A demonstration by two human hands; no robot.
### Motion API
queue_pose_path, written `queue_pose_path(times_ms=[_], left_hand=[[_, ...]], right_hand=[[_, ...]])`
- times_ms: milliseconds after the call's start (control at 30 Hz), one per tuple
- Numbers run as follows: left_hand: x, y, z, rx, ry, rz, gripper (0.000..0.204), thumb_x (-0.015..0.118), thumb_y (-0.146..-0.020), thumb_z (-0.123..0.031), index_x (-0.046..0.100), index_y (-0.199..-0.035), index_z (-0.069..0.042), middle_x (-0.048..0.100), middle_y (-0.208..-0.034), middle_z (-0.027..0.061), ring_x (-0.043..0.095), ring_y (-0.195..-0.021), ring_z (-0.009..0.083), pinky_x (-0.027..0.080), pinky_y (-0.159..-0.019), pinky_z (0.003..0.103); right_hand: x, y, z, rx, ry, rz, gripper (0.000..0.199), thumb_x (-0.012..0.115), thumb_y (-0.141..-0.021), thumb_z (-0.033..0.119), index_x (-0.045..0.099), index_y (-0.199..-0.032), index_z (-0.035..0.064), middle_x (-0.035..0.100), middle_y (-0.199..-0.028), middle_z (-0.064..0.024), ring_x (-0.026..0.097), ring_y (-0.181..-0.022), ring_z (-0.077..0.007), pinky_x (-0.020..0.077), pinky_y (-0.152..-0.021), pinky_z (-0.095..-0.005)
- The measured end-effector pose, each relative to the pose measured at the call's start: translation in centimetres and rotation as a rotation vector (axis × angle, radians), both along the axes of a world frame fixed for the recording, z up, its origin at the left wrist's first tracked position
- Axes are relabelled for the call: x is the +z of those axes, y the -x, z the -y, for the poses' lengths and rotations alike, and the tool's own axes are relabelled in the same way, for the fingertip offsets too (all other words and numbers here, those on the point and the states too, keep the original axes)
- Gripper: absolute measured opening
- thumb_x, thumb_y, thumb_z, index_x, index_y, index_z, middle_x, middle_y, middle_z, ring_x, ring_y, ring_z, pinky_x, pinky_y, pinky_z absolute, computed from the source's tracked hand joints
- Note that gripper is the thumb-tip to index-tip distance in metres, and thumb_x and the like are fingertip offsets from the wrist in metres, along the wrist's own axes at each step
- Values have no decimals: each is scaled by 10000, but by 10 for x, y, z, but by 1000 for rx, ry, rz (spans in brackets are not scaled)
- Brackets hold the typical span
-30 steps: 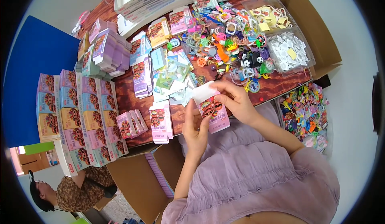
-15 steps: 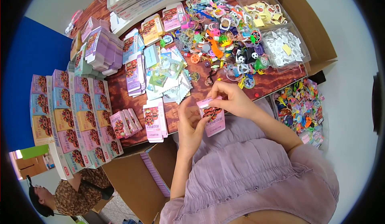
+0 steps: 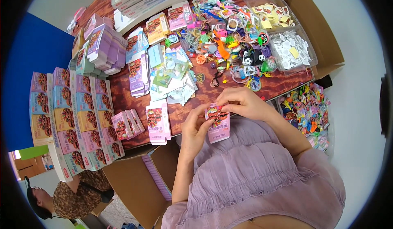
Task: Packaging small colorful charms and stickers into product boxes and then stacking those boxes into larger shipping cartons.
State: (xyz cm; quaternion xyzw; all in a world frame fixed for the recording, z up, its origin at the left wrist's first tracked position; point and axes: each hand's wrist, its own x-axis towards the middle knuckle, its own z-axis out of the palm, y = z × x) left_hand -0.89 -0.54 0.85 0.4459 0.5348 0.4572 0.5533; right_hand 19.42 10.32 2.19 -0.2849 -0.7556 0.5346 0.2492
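Observation:
A small pink card box (image 3: 218, 126) with a cartoon print is held upright between my two hands, just over the table's near edge. My left hand (image 3: 195, 125) grips its left side, the thumb lying across the front. At the top end, the fingers of my right hand (image 3: 242, 103) are pinched on the box's upper edge. What lies inside the box is hidden. Left of my left hand lies a stack of flat pink cartons (image 3: 157, 123). Several small filled pink boxes (image 3: 127, 125) stand in a row beyond it.
A heap of small toys and trinkets (image 3: 229, 40) covers the far middle. Plastic bins hold white packets (image 3: 289, 51) and yellow-and-white slips (image 3: 273, 15). Loose printed cards (image 3: 172, 75) lie nearer. Display trays of boxes (image 3: 75, 122) stand left, above an open cardboard carton (image 3: 135, 184). Another person (image 3: 77, 198) is at lower left.
The fingers of my right hand have closed down over the top of the pink box. The box has shifted slightly right and stands straighter.

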Motion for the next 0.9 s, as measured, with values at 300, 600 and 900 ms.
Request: queue_pose_path(times_ms=[300, 600, 900], left_hand=[[-3, 16, -4, 193, -34, 230, 836, 646, -870, 7, 161, -1550, -24, 420, -1465, 147, 504, -1268, 202, 422, -1062, 337], [-11, 38, -4, 303, -57, -423, 790, 784, -753, -66, 370, -1419, 30, 525, -1252, 172, 541, -1161, 275, 457, -975, 382], [-3, 36, 4, 214, -129, -863, 813, 834, -726, -162, 424, -1401, 30, 572, -1234, 214, 533, -1127, 360, 445, -957, 427]], right_hand=[[-27, 43, -3, -260, 1031, -459, 195, 654, -925, 127, 581, -1069, 18, 668, -962, -82, 682, -856, -166, 594, -675, -303], [-35, 141, -80, -339, -685, 227, 352, 741, -750, 110, 606, -1061, 17, 615, -944, -162, 604, -943, -343, 513, -775, -454], [-31, 155, -117, -213, -568, 379, 299, 695, -756, 65, 606, -1039, 23, 636, -907, -169, 666, -819, -317, 539, -676, -418]])
